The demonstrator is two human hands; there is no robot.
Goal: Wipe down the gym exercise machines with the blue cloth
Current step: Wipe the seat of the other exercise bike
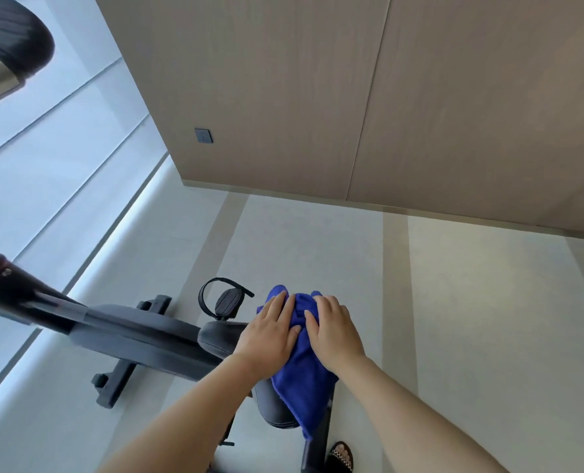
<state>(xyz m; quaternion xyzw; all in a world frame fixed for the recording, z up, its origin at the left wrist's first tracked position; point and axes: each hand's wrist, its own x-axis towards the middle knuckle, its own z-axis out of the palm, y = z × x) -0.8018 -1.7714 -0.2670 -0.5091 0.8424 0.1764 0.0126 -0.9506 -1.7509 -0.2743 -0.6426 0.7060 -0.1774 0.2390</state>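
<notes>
A blue cloth [300, 377] lies bunched over the black seat [219, 336] of an exercise bike [130, 332], one end hanging off the seat's near side. Both hands lie flat on the cloth with fingers fairly straight, pressing it onto the seat and grasping nothing: the left hand [270, 331] beside the right hand [334, 331]. Just beyond the seat is a strapped pedal [227, 300]. Below the seat, a sandalled foot [341, 454] stands on the pale floor [471, 319]. Far beyond the seat rises a wood-panelled wall [317, 97].
</notes>
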